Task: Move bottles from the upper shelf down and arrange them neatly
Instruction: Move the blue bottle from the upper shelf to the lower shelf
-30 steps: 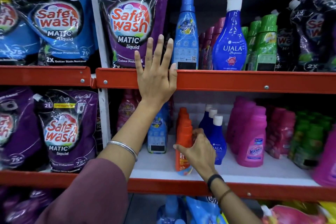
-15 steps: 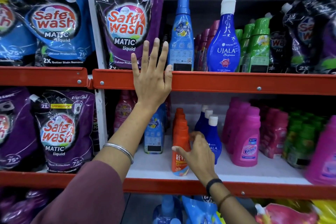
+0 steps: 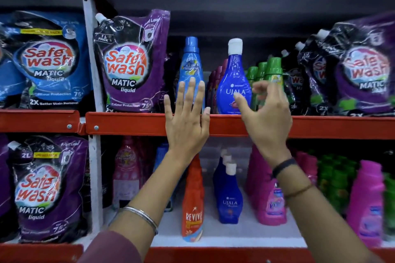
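Head view: a store rack with red-edged shelves. The left hand (image 3: 186,126) lies flat, fingers spread, against the upper shelf (image 3: 132,123) edge, in front of a light blue bottle (image 3: 190,70). The right hand (image 3: 266,113) is raised, fingers loosely curled and apart, holding nothing, just beside a dark blue Ujala bottle (image 3: 234,83) on that shelf. Green bottles (image 3: 269,70) stand behind it. The lower shelf (image 3: 224,239) holds an orange Revive bottle (image 3: 192,205), more Ujala and pink bottles.

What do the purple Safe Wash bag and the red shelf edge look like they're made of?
Purple Safe Wash bag: likely thin glossy plastic film, since it shows creases and bright glare. Red shelf edge: probably painted sheet metal, smooth and slightly shiny, with visible screw heads.
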A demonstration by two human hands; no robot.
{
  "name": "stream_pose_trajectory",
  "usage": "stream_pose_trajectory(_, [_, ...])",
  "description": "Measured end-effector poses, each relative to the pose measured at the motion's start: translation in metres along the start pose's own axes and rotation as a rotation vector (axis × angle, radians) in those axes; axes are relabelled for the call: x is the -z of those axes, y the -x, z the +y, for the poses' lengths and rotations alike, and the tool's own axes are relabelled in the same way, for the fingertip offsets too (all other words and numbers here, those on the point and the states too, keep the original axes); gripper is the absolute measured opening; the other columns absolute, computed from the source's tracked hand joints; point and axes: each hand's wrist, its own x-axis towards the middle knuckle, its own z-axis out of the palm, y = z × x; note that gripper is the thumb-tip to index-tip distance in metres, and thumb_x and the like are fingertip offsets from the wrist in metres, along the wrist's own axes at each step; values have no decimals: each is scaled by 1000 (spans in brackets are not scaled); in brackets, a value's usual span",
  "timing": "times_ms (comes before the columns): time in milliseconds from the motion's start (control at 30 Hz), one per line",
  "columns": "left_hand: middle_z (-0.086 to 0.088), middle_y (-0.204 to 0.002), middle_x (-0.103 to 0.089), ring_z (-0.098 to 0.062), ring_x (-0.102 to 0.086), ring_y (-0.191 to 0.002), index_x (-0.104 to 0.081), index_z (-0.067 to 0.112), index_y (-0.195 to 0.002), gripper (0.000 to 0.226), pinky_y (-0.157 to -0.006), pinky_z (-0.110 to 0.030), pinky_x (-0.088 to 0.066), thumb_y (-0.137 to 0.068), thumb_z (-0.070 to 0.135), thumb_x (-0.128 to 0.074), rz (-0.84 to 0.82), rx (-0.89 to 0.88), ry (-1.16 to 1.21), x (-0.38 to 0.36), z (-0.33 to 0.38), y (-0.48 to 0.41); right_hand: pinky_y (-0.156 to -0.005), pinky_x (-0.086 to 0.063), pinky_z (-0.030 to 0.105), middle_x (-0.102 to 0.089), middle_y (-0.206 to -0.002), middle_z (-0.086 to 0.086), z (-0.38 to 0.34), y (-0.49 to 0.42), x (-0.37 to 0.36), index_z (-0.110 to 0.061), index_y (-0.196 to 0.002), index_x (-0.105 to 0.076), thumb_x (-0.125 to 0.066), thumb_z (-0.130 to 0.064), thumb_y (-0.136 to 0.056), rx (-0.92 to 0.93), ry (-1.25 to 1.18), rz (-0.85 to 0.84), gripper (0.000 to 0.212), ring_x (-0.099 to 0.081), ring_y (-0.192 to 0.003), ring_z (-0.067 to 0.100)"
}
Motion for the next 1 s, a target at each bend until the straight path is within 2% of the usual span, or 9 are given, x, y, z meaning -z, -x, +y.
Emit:
stream_pose_trajectory(133, [-2, -159, -24, -21, -17, -148, -22, 21, -151, 56, -118, -50, -5, -98, 37, -27, 17, 8, -10, -7, 7, -1, -89, -38, 27, -60, -116, 9, 5, -51, -15, -9, -118, -54, -68, -43, -79, 14, -34, -195, 54, -56, -107, 23])
stream_pose_trajectory(233, [-1, -159, -26, -22, -18, -148, -24, 22, -151, 54, -118, -50, -7, -99, 37, -26, 35, -10, -40, -11, 6, 0, -84, -43, 24, -61, -115, 4, 0, -72, -19, -8, -126, -51, -68, -43, -80, -112, -177, -383, 61, -58, -102, 15])
stream_pose_trajectory(300, [-1, -158, -26, -21, -18, -148, -25, 22, -151, 54, -118, -51, -9, -99, 37, -26, 47, -15, -51, -12, 6, 0, -84, -51, 30, -63, -111, 2, -1, -79, -20, -8, -123, -54, -69, -39, -80, -158, -242, -459, 56, -61, -99, 14])
stream_pose_trajectory(433, [-1, -158, -27, -21, -19, -148, -25, 22, -150, 54, -118, -52, -10, -98, 37, -27, 57, -14, -59, -14, 5, 0, -84, -56, 47, -68, -102, 1, -2, -80, -19, -15, -109, -61, -76, -39, -70, -197, -297, -394, 49, -67, -92, 19])
stream_pose_trajectory(633, [-1, -158, -27, -20, -18, -148, -27, 22, -150, 55, -118, -52, -9, -98, 37, -27, 64, -16, -69, -14, 6, 1, -85, -55, 42, -65, -98, -9, -13, -67, 2, -21, -105, -58, -76, -33, -72, -140, -390, -130, 39, -65, -92, 13])
stream_pose_trajectory(700, [-1, -158, -27, -20, -18, -148, -26, 22, -150, 54, -118, -51, -7, -98, 37, -26, 65, -15, -70, -14, 6, 1, -85, -55, 43, -66, -97, -11, -16, -68, 14, -24, -103, -57, -76, -36, -70, -128, -417, -97, 39, -66, -91, 11])
stream_pose_trajectory(800, [-1, -158, -27, -20, -17, -148, -25, 22, -150, 54, -118, -50, -7, -99, 37, -25, 71, -18, -65, -16, 5, 1, -84, -57, 42, -70, -99, -7, -13, -64, 33, -24, -102, -60, -76, -40, -67, -158, -472, -142, 41, -68, -90, 13])
stream_pose_trajectory(900, [-1, -158, -27, -21, -18, -148, -25, 22, -150, 54, -118, -50, -6, -99, 37, -25, 74, -17, -62, -16, 6, 1, -76, -57, 28, -69, -98, -4, -7, -48, 50, -18, -104, -61, -78, -26, -73, -198, -578, -230, 36, -67, -84, 9])
stream_pose_trajectory(1000, [-1, -157, -29, -21, -19, -147, -27, 22, -150, 54, -118, -51, -7, -99, 37, -24, 77, -11, -70, -15, 6, 1, -67, -53, 18, -68, -95, -7, 3, -21, 59, -22, -98, -61, -78, -19, -74, -212, -619, -312, 30, -63, -76, 3])
